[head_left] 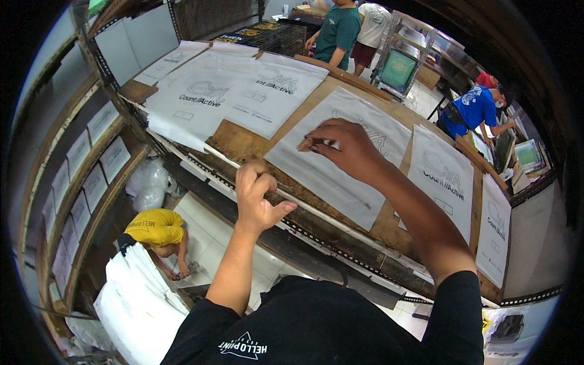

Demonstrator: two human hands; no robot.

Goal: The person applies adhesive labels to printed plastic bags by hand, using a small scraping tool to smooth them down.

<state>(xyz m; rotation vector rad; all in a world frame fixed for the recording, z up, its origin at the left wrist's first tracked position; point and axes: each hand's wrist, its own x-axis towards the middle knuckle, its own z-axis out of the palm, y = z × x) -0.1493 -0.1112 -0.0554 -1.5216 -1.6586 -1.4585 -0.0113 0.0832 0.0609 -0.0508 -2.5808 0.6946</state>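
My right hand (344, 146) hovers over a white printed sheet (328, 176) lying on the brown work table (234, 140). Its fingers and thumb are bent together in a pinch; whatever may be between them is too small to make out. Dark marks show near the fingertips. At the table's near edge is my left hand (257, 198), fingers curled and thumb held apart, with nothing visible in it. The sheet carries a line drawing and lettering, partly covered by my right hand and forearm. A second printed sheet (426, 194) lies to the right.
More printed white sheets (201, 128) overlap on the left of the table. Farther right lies another sheet (493, 255). A person in yellow (155, 228) bends down by a white stack (137, 304). Shelves (100, 137) stand left; a green-shirted person (337, 33) stands beyond the table.
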